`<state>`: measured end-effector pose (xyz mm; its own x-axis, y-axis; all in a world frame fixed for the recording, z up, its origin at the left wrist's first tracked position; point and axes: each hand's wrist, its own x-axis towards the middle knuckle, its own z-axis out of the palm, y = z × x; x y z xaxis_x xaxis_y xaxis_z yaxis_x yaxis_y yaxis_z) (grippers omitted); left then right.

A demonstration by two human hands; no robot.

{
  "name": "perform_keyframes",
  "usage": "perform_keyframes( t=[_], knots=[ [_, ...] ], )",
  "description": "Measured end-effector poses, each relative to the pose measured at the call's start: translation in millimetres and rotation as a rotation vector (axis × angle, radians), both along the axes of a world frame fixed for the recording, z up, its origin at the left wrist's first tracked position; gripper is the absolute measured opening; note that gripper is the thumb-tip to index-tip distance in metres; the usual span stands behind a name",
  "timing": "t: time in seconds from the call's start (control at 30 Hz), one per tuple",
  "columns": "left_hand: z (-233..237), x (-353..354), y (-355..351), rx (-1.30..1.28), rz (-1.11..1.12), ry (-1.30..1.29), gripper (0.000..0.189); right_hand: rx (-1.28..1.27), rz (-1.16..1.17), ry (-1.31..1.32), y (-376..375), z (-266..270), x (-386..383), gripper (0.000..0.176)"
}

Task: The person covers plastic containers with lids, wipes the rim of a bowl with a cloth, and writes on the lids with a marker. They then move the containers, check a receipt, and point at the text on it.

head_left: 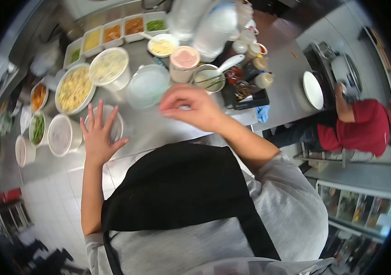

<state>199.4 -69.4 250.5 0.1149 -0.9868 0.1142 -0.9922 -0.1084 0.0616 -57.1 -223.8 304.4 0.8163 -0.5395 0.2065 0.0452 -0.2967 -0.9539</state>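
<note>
My left hand (pixel 98 140) lies with spread fingers over a round, pale container (pixel 117 124) at the counter's front edge, covering much of it. To its left stands a white tub with a translucent lid (pixel 61 133). My right hand (pixel 191 107) is raised over the counter, its fingers curled in toward the thumb in a pinch. Whatever those fingertips hold, I cannot tell. Just beyond them sits a translucent round bowl (pixel 144 89). Behind the right hand are a tub with a pink top (pixel 185 62) and a metal pot (pixel 204 79) with a white-handled utensil (pixel 230 63).
An oval dish of yellowish chopped food (pixel 75 89) and a large tub (pixel 110 66) stand at left. Several small trays line the back, one with orange shreds (pixel 112 33). Bottles (pixel 263 80) fill a black caddy (pixel 255 100). A person in red (pixel 365 126) stands right, near a white plate (pixel 313 90).
</note>
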Motion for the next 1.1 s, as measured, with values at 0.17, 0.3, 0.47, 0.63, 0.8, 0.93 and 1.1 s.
perform_keyframes(
  t=[0.17, 0.3, 0.47, 0.63, 0.8, 0.93, 1.1],
  knots=[
    [-12.4, -12.1, -6.2, 0.109, 0.081, -0.007, 0.090, -0.328, -0.584, -0.228, -48.1, 71.9, -132.9, 0.011],
    [-14.5, -15.7, -10.1, 0.089, 0.177, 0.013, 0.092, -0.648, -0.761, -0.336, -80.6, 142.2, -176.6, 0.012],
    [-18.7, -22.6, -9.0, -0.193, 0.226, -0.005, 0.078, -1.184, -0.707, -0.208, -114.0, 224.5, -156.2, 0.017],
    [-19.7, -62.7, 31.2, -0.629, 0.250, 0.039, 0.057, -1.055, -0.193, 0.047, -96.3, 188.1, -104.6, 0.021],
    [-44.7, -108.4, 60.7, -0.636, 0.284, 0.062, 0.045, -1.010, 0.506, 0.557, -58.9, 36.0, -59.6, 0.019],
    [-49.8, -122.1, 57.6, -0.691, 0.352, 0.121, 0.042, -0.947, 0.429, 0.569, -39.9, -43.9, 6.0, 0.014],
    [-20.9, -131.0, 54.0, -0.629, 0.311, 0.138, 0.043, -0.929, 0.139, 1.027, -112.4, -70.5, 148.7, 0.026]
  ],
)
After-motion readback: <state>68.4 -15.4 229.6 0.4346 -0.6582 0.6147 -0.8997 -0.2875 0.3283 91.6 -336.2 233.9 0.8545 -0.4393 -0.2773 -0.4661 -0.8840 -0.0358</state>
